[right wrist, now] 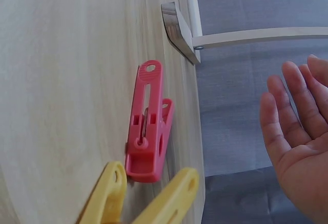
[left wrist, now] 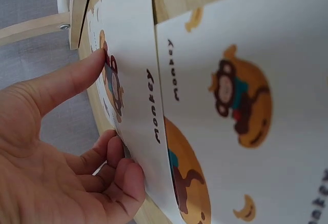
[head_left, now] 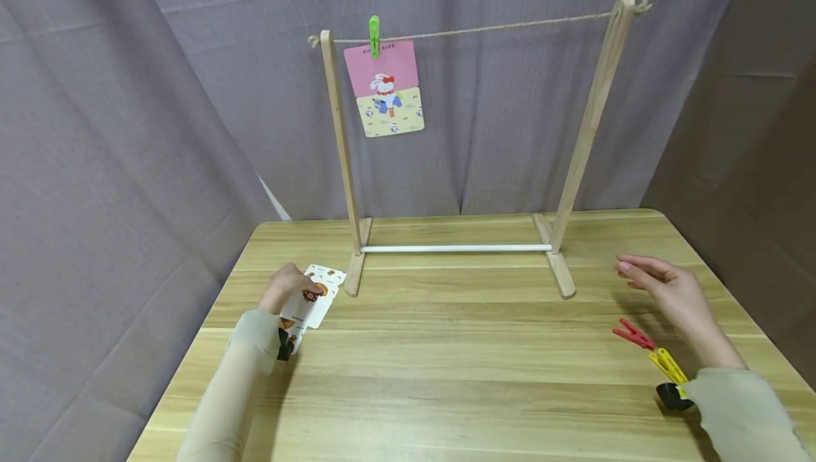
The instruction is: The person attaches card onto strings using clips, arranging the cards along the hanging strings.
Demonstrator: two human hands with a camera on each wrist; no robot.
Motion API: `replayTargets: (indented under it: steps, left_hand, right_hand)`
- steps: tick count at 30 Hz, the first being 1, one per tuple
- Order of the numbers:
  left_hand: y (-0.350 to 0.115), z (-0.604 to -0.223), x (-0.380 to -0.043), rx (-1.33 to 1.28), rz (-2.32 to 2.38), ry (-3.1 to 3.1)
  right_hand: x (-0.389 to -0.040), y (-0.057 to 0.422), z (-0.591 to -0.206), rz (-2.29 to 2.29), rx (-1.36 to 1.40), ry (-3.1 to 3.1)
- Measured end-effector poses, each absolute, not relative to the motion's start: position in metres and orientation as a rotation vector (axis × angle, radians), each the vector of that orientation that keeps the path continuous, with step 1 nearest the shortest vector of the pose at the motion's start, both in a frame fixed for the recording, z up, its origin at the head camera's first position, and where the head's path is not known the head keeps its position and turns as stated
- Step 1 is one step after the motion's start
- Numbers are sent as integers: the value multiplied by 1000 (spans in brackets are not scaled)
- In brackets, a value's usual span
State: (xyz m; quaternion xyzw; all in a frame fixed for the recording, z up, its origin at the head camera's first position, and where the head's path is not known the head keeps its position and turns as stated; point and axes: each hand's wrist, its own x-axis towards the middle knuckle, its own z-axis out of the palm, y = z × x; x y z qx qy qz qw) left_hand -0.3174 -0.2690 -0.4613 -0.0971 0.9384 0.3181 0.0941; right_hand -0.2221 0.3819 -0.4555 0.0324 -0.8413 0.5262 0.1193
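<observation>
At the table's left, my left hand [head_left: 288,286] pinches the edge of a white card [head_left: 312,314] printed with a monkey. In the left wrist view its thumb lies over the card [left wrist: 134,34], with the other fingers curled at the edge. A second monkey card [left wrist: 205,49] lies partly beneath the first. My right hand [head_left: 685,302] hovers at the right with relaxed fingers and holds nothing. Below it are a red clothespin [right wrist: 142,152] and a yellow clothespin [head_left: 668,364]. A green clothespin [head_left: 374,38] fastens a pink-and-yellow rabbit card [head_left: 382,65] to a rope [head_left: 497,27].
The rope spans two wooden posts [head_left: 581,150] of a rack on the wooden table [head_left: 446,348]. A white bar [head_left: 452,249] joins the rack's feet low down. Grey curtains [head_left: 497,136] hang behind.
</observation>
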Motion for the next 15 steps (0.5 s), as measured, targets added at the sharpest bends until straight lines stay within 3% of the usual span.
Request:
replayTargets:
  steps: [15]
  left_hand:
    - [-269, -461, -318, -283, 977, 2765]
  right_hand:
    - [-222, 384, -458, 1511, 80, -2442]
